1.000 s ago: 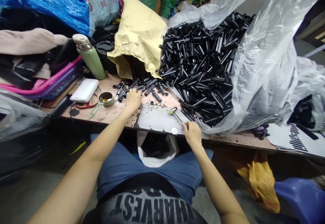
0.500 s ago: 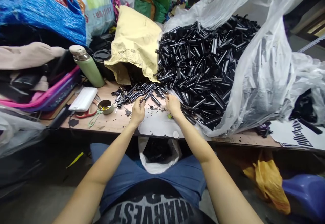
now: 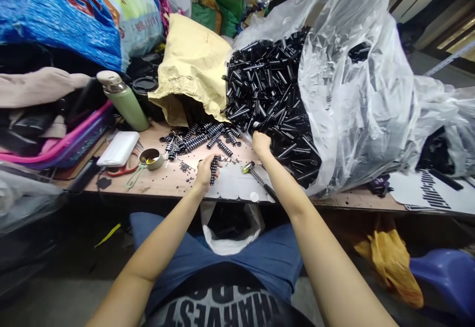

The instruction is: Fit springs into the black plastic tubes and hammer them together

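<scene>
My left hand (image 3: 206,173) is closed around a dark ribbed rod with pale rings (image 3: 214,170), held above the table's front part. A pile of similar ribbed rods (image 3: 198,138), some with thin metal pins, lies beyond it at the mouth of a yellow paper sack (image 3: 193,65). My right hand (image 3: 261,142) is curled at the near left edge of a heap of short black tubes (image 3: 272,89). Its fingertips are hidden, so what they grip cannot be made out. A hammer (image 3: 259,177) lies below my right hand, partly over a white sheet (image 3: 230,182).
A clear plastic bag (image 3: 334,94) surrounds the tubes. Leftward stand a green flask (image 3: 128,102), a white box-like device (image 3: 118,149), red-handled scissors (image 3: 124,168) and a metal cup (image 3: 152,159). An open white bag (image 3: 218,245) hangs below the table edge between my knees.
My left hand has drawn back from the pile with a ribbed rod. My right hand has shifted to the tubes, leaving the hammer in view. The plastic bag now covers more of the heap.
</scene>
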Tool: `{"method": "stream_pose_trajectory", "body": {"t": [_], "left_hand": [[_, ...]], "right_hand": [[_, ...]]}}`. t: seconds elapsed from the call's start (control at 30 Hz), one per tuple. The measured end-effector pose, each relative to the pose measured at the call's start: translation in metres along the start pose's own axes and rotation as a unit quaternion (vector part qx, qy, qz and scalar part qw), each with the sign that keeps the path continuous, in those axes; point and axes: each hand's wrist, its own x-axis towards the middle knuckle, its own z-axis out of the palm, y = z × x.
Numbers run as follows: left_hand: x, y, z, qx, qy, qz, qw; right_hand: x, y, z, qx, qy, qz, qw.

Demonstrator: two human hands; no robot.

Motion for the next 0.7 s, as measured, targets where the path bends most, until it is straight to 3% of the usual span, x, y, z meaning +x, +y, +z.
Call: {"method": "stream_pose_trajectory", "body": {"t": [0.2, 0.4, 0.47, 0.6, 0.7], "left_hand": [[0.007, -0.003, 0.005, 0.054, 0.008, 0.022, 0.998], [0.041, -0.015, 0.039, 0.108, -0.041, -0.034, 0.993], [0.056, -0.017, 0.047, 0.111, -0.028, -0.037, 0.993], [0.079, -0.015, 0.045, 0.182, 0.075, 0.107, 0.975], [0.082, -0.005, 0.036, 0.235, 0.072, 0.191, 0.95]], "right_hand": [[-0.04, 0.001, -0.009, 0.179, -0.025, -0.039, 0.983], [-0.061, -0.02, 0.015, 0.254, -0.07, -0.028, 0.964], [-0.059, -0.023, 0.018, 0.246, -0.064, -0.028, 0.967], [-0.044, -0.012, 0.001, 0.191, -0.035, -0.037, 0.98], [-0.027, -0.002, -0.028, 0.131, -0.017, -0.053, 0.99]]}}
